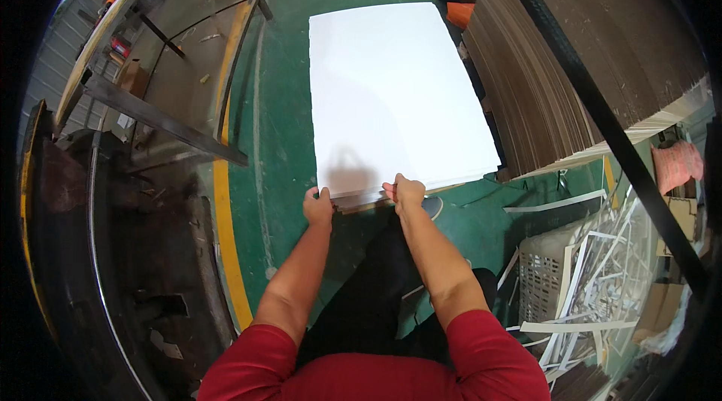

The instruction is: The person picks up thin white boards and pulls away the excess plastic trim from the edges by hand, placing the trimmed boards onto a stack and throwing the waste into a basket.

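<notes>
A stack of large white sheets (391,85) lies in front of me, its near edge toward my body. At the near left corner my left hand (318,205) grips the edge, thumb on top and fingers curled beneath. Further right along that same edge, my right hand (407,192) is closed on the sheets, with its fingers partly hidden. Whether I hold one sheet or more cannot be made out. Under the near edge, a strip of brown board or pallet (365,207) shows between my hands.
A tall stack of brown boards (526,77) stands right of the sheets. A white plastic basket (539,281) overflows with white offcut strips (594,288) at lower right. Metal frames (162,119) and dark machinery (128,250) stand left, past a yellow floor line (226,220). An orange item (459,14) lies beyond.
</notes>
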`<state>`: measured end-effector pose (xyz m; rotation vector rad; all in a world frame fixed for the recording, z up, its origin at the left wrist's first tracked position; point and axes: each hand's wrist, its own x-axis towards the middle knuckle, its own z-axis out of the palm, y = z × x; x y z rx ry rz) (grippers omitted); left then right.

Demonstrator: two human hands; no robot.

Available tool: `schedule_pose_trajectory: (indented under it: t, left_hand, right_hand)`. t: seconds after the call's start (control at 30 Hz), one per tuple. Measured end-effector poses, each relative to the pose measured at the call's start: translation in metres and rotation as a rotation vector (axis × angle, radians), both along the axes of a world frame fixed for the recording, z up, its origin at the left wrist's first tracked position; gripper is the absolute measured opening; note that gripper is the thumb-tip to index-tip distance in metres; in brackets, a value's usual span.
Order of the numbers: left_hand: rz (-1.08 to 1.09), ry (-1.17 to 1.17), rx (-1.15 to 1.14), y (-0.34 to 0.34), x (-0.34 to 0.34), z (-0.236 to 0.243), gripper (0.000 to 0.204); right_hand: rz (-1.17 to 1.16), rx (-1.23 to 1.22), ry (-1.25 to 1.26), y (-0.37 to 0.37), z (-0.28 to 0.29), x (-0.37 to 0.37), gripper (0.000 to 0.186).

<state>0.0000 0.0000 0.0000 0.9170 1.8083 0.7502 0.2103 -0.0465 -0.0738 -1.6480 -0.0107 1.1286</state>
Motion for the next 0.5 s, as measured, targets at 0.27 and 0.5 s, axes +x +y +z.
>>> schedule_pose_trajectory:
  t: [0.27,0.5]
  left_hand:
    - [-0.100,0.274,0.186,0.017,-0.015,-0.036,0.038]
    - [-0.060,-0.009,-0.013,0.006,-0.005,0.005,0.032]
  right_hand:
    - [-0.131,-0.100,0.093,0.006,0.097,-0.007,0.017]
    - [-0.230,-0.038,0.132,-0.004,0.105,-0.013,0.016]
